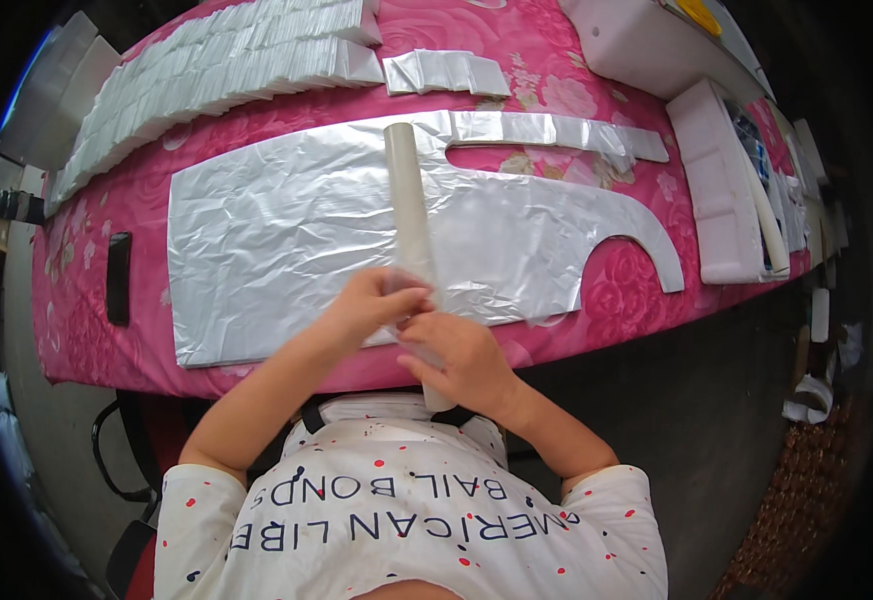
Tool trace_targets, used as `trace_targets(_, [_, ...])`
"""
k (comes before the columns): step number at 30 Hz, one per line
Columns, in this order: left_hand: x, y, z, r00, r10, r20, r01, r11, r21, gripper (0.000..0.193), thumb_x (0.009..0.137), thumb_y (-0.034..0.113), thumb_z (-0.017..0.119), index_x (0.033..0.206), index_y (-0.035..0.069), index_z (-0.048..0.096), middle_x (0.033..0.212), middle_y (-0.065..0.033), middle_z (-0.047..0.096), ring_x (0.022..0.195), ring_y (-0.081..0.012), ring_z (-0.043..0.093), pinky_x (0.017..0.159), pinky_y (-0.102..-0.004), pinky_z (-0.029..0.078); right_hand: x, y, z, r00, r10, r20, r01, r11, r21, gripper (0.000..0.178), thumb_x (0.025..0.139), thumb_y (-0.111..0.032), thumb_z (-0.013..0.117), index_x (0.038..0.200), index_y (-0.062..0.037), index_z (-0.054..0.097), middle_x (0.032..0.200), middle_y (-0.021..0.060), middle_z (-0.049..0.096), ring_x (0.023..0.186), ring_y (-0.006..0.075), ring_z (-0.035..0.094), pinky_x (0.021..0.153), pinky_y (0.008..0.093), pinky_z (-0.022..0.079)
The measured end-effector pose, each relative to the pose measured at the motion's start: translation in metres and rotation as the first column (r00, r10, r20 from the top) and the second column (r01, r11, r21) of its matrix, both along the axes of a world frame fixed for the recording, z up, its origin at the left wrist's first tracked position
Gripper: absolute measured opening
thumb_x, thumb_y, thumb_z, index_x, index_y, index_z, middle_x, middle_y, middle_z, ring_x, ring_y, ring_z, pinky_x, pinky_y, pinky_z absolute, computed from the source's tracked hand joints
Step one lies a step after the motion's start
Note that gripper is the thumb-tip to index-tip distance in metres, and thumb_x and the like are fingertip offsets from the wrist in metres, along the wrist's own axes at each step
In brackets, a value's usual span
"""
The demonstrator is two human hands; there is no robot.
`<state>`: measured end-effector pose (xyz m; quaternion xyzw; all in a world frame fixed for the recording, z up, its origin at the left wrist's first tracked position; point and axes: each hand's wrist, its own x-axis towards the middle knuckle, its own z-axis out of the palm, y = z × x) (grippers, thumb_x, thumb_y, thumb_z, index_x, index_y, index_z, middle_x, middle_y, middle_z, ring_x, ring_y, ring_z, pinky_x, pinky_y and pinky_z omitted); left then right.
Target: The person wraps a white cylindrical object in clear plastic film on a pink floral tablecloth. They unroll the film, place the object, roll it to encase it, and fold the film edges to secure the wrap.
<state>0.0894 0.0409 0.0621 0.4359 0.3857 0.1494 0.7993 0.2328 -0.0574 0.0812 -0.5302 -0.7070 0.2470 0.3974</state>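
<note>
A stack of thin, shiny white plastic aprons (287, 230) lies flat on the table, with neck loop and curved cut-out at the right. Across it lies a long beige tube (409, 190), its lower end reaching past the near table edge. Over the tube's lower half, my left hand (382, 300) is closed, thumb and fingers pinched together. Just right of it and touching or nearly so, my right hand (462, 360) pinches at the same spot, its lower fingers bent. Something thin and translucent shows blurred around the fingertips; what it is I cannot make out.
Rows of folded white plastic packets (227, 60) fill the far left, with a smaller row (447, 73) beside them. A black phone-like object (119, 278) lies at the left. White foam boxes (722, 190) stand at the right. A pink flowered cloth (87, 330) covers the table.
</note>
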Motion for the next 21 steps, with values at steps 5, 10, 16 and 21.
trace_targets(5, [-0.099,0.042,-0.01,0.978,0.097,-0.183,-0.086,0.994,0.065,0.029,0.084,0.019,0.061,0.102,-0.004,0.058,0.088,-0.0099,0.064,0.079,-0.0162,0.062,0.067,-0.0288,0.05,0.004,-0.025,0.0,0.963,-0.193,0.187,0.198,0.98,-0.005,0.021,0.072,-0.021,0.071,0.079,-0.0045,0.058,0.077,0.007,0.058,0.072,0.0265,0.057,0.06,0.0358,0.046])
trace_targets(10, [-0.179,0.059,-0.013,0.927,0.195,-0.32,-0.183,0.981,0.068,0.024,0.086,0.016,0.058,0.102,-0.002,0.058,0.088,-0.0099,0.064,0.078,-0.0154,0.062,0.064,-0.0279,0.048,-0.001,-0.035,-0.006,0.898,-0.207,0.389,0.369,0.836,-0.407,0.042,0.069,-0.043,0.07,0.071,-0.0037,0.057,0.063,0.0114,0.058,0.06,0.0264,0.059,0.055,0.0352,0.046])
trace_targets(16, [-0.214,0.084,-0.018,0.892,0.224,-0.392,-0.175,0.972,0.159,0.016,0.083,0.009,0.055,0.094,-0.002,0.059,0.085,-0.009,0.065,0.072,-0.0136,0.061,0.062,-0.0256,0.048,-0.012,-0.033,-0.029,0.936,-0.185,0.3,0.34,0.694,-0.634,0.052,0.07,-0.05,0.065,0.078,0.0012,0.06,0.066,0.0184,0.062,0.065,0.0331,0.063,0.061,0.0409,0.049])
trace_targets(21, [-0.229,0.09,-0.019,0.762,0.255,-0.595,0.013,0.913,0.408,0.017,0.078,0.003,0.055,0.094,-0.002,0.059,0.084,-0.0081,0.065,0.075,-0.015,0.061,0.067,-0.0261,0.049,0.0,-0.036,-0.025,0.946,-0.192,0.261,0.322,0.659,-0.68,0.049,0.071,-0.046,0.064,0.081,0.0018,0.062,0.07,0.0196,0.063,0.066,0.0335,0.063,0.063,0.0409,0.049])
